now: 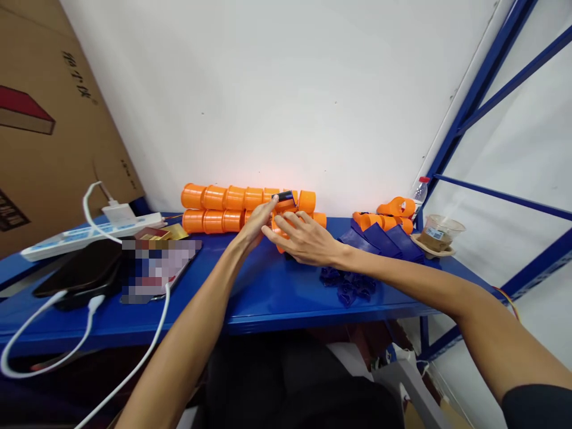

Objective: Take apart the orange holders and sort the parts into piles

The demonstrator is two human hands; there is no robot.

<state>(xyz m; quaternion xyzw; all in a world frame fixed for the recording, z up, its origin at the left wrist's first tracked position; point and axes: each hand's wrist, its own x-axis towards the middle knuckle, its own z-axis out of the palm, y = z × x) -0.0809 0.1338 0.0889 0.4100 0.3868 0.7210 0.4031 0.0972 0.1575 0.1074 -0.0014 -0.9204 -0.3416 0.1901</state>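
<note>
My left hand (257,223) is upright at the table's middle, thumb on top and fingers mostly hidden, gripping an orange plastic cup-shaped piece (286,205). A dark, glossy strip (285,195) shows at the top of this piece, by the thumb tip. My right hand (308,238) lies over the front of the same piece, its fingers slightly parted and bent around it. Much of the piece is hidden behind the fingers. Right behind both hands, two stacked rows of nested orange cups (214,196) lie along the wall.
Dark blue flat pieces (384,241) and small crumpled blue pieces (348,283) lie right. Beyond them are more orange parts (397,207), a bottle (420,193) and a plastic cup (440,232). Left are a power strip (89,235), a black device (83,271), a phone (172,268) and white cables.
</note>
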